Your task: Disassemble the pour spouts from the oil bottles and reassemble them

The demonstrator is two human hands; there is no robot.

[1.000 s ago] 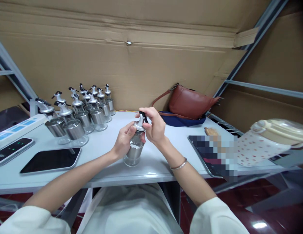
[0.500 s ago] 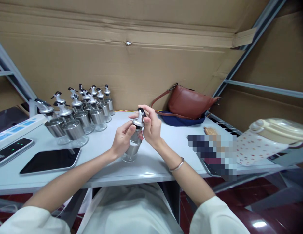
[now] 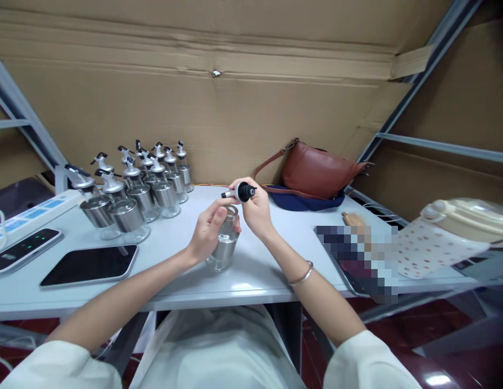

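1. Evidently, the front of the desk [image 3: 259,265] is used for handling.
2. Capped bottles [image 3: 132,216] are grouped upright at the left rear — presumably out of the way.
3. An open bottle [image 3: 226,246] is held near its neck by the left grip [image 3: 206,229], apparently for steadiness.
4. The pourer top [image 3: 241,192] is pinched by the right grip [image 3: 255,208] just above — tipped sideways, so the bottle's mouth is left exposed.

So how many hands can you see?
2: the left hand around a glass bottle, the right hand holding a pourer top near the bottle. No others show.
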